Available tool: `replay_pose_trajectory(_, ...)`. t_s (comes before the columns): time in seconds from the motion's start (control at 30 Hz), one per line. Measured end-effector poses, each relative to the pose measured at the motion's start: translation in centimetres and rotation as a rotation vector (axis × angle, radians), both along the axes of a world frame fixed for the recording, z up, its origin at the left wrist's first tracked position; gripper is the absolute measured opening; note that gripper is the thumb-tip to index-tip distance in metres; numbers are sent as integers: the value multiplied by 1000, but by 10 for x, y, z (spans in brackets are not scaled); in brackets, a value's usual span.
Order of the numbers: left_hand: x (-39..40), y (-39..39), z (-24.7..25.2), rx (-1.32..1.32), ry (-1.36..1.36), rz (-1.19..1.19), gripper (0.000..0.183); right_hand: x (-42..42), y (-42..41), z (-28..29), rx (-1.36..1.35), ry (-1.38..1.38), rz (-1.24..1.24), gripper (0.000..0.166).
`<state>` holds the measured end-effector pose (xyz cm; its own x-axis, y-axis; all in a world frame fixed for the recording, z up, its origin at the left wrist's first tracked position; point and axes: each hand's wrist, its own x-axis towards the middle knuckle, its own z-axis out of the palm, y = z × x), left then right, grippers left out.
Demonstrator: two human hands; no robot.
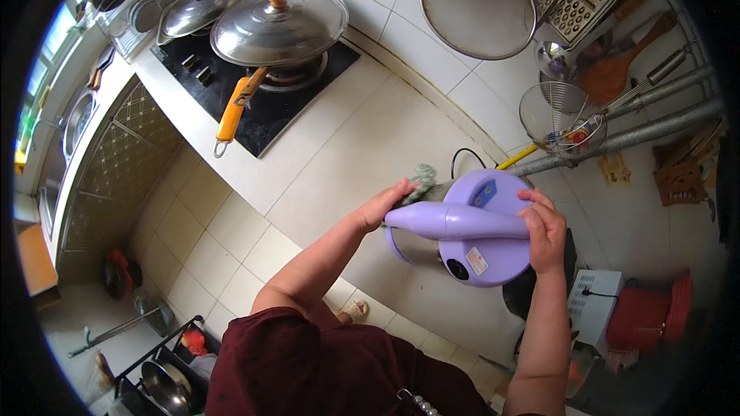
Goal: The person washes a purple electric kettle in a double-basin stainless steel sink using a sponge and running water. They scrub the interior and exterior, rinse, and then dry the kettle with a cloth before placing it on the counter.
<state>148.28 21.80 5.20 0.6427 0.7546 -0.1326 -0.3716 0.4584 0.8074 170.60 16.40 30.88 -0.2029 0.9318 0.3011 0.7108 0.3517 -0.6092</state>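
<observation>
A purple soy milk maker [485,225] or similar kitchen appliance, with a steel body [425,251], stands or is tipped on the pale tiled counter; I cannot tell which. My right hand [544,228] grips the edge of its purple top. On the far side of the body, my left hand [390,203] holds a greenish cloth [423,178] against the steel. Part of that hand is hidden behind the purple handle [428,219]. The top bears a blue panel [485,192], a black socket [458,269] and a small label with writing.
A gas hob [283,118] carries a lidded wok [280,29] whose orange handle [230,110] points over the counter's front. A wire basket [555,118], a round strainer [478,8] and other utensils hang on the wall. A white device [592,306] stands at right.
</observation>
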Motion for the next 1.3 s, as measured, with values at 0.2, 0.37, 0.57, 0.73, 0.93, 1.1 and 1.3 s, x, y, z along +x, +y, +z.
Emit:
replay_pose_trajectory(0.2,-27,-27,145,1171,237,407,53,-8,7,-1,-7,-47,-15,22)
replay_pose_trajectory(0.37,-15,-53,120,1346,334,739,34,-10,8,1,-10,-44,-32,20)
replay_pose_trajectory(0.57,-28,-56,-16,673,423,368,45,-12,10,6,-55,-47,12,18)
replay_pose_trajectory(0.73,-28,-77,-20,819,423,244,45,10,14,8,-71,-144,143,20)
replay_pose_trajectory(0.93,-17,-121,9,842,413,78,53,11,-18,11,13,-257,12,25)
replay_pose_trajectory(1.1,-42,-83,69,728,68,78,55,11,-49,-15,41,-184,-201,44)
replay_pose_trajectory(1.3,9,-49,151,1432,46,74,79,8,-49,-22,117,-105,-219,44)
